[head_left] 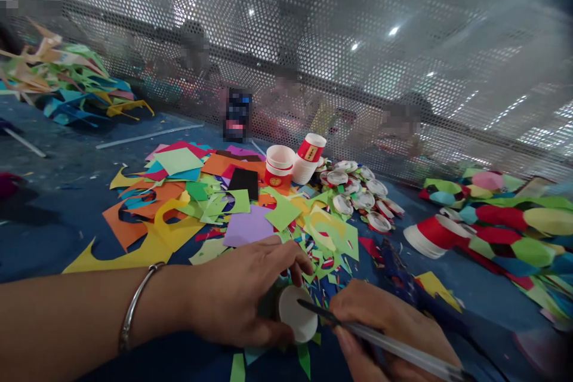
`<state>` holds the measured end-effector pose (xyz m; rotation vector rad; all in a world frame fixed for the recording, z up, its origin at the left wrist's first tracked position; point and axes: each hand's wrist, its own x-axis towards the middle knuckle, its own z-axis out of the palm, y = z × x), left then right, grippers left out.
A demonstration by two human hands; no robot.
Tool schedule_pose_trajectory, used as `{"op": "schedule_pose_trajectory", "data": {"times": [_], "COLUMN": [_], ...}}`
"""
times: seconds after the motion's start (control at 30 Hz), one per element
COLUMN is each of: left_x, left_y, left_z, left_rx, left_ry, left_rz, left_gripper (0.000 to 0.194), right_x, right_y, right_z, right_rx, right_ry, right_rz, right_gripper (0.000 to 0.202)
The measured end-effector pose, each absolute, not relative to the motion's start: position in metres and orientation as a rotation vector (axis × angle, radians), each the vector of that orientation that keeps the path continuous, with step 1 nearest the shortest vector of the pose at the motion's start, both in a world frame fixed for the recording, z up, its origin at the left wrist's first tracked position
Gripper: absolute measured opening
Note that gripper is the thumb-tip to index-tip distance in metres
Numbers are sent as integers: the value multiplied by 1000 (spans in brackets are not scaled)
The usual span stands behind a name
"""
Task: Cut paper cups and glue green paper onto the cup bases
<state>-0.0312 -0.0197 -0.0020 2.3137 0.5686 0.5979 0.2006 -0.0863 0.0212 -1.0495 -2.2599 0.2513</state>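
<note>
My left hand (250, 295), with a silver bangle (134, 310) at its wrist, is closed around the side of a white paper cup base (298, 313). The round, flat face of the base is turned up towards me. In my right hand (385, 328) is a pen (380, 341) with a clear barrel, pinched between thumb and fingers. Its dark tip lies over the white face; whether it touches cannot be made out. Coloured paper scraps (331, 262) lie just beyond both hands. A dark blue tool (400, 277), perhaps a glue gun, lies beyond my right hand.
Paper cups (280, 167) stand behind the coloured paper sheets (250, 224). Several cut cup bottoms (353, 191) are heaped beside them. A red-and-white cup (436, 236) and multicoloured paper pieces (514, 215) lie right. A phone (237, 113) stands before the perforated partition (286, 42). Far left is a scrap pile (67, 83).
</note>
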Motion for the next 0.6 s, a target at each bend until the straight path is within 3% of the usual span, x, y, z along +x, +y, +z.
{"op": "schedule_pose_trajectory", "data": {"times": [0.3, 0.6], "left_x": [-31, -30], "left_y": [-17, -16], "left_z": [-2, -5], "left_rx": [2326, 2305], "left_ry": [578, 606], "left_rz": [562, 530], "left_gripper": [59, 62], "right_x": [197, 195], "right_y": [-82, -91], "right_z": [7, 10], "right_rx": [-1010, -1028], "right_ry": [-2265, -2388], "right_rz": [382, 250], "right_gripper": [26, 28]}}
